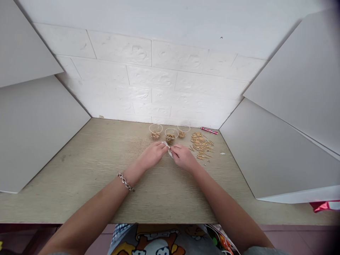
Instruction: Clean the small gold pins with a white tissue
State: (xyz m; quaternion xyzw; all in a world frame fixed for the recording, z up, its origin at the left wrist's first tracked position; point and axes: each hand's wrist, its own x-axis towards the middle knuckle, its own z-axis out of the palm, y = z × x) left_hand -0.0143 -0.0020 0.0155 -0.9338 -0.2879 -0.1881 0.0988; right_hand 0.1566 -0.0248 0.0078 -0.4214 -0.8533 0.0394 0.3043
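Over the middle of the table, my left hand [154, 154] and my right hand [183, 157] meet at the fingertips. Both are closed in a pinch around a small, thin white piece [170, 154], perhaps paper or tissue. Any smaller part between the fingers is too tiny to make out. Just beyond the hands stands a clear plastic cup [171, 131] holding small dark-gold metal pieces. To its left is a second clear cup [155, 128] with copper-coloured pieces. A third cup [183, 126], behind and to the right, holds a few golden pieces.
Right of my right hand lies a loose pile of thin golden metal pins [201, 144]. Behind it is a red patterned pen-like stick [209, 130]. Grey panels [289, 148] flank the wooden table [106, 156], and a white brick-patterned wall [151, 78] closes the back.
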